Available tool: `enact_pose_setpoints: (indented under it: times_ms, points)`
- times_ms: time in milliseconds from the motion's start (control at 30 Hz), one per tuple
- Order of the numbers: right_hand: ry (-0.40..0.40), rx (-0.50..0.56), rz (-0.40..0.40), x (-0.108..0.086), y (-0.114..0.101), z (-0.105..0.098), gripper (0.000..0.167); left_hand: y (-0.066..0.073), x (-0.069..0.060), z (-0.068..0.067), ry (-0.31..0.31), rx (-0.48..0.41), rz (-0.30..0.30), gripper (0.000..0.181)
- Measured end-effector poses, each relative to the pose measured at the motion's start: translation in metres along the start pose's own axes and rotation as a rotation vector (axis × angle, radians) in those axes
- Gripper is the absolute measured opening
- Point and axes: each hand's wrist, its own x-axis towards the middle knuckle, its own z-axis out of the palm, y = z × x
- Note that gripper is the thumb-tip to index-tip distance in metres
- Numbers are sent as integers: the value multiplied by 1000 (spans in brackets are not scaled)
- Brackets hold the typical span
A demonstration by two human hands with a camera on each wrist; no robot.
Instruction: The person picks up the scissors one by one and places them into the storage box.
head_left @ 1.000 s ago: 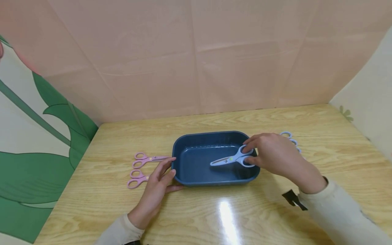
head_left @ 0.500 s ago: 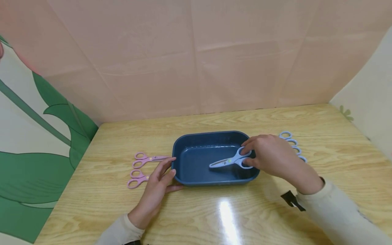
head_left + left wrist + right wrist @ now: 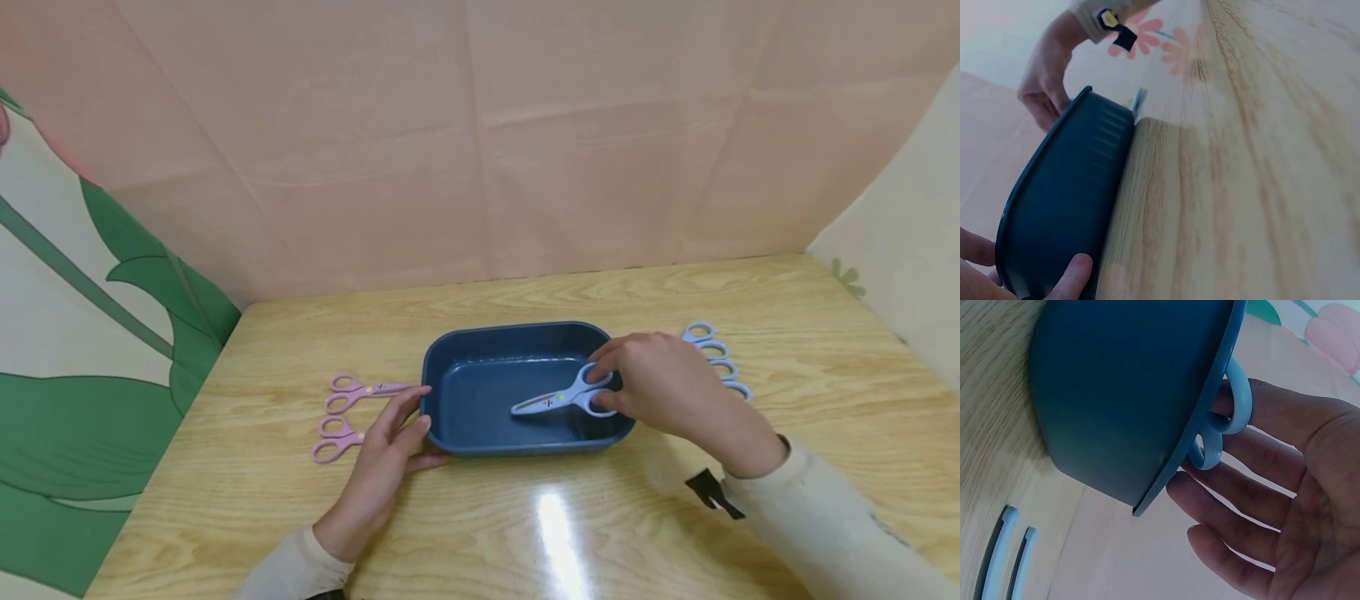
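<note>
The dark blue rectangular box (image 3: 480,400) stands on the table. My left hand (image 3: 382,467) rests against its left end, fingertips at the rim and one finger low along the near side. With fingers and thumb my right hand (image 3: 667,383) holds light blue scissors (image 3: 551,402) by their handle loops, over the box's right part, blades pointing left. In the right wrist view the loops (image 3: 1241,403) show above the rim beside my right hand (image 3: 1272,487). Whether the blades touch the box floor, I cannot tell.
Two pink scissors, one farther back (image 3: 352,392) and one nearer (image 3: 333,439), lie left of the box, partly behind my left hand. Light blue scissors (image 3: 701,332) lie at the right, partly covered by my right hand. A pink covering (image 3: 480,150) stands behind the table.
My right hand and the light blue scissors have shifted slightly left and nearer. More of the light blue loops on the table shows. My left hand and the box look still.
</note>
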Motion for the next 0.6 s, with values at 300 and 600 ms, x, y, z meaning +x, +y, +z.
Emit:
enact_pose_setpoints:
  times_ms: [300, 600]
  points:
    - [4, -8, -11, 1, -1, 5, 16, -2, 1, -1, -3, -7, 2, 43]
    - [-2, -10, 1, 1, -1, 5, 16, -1, 1, 0, 0, 0, -11, 43]
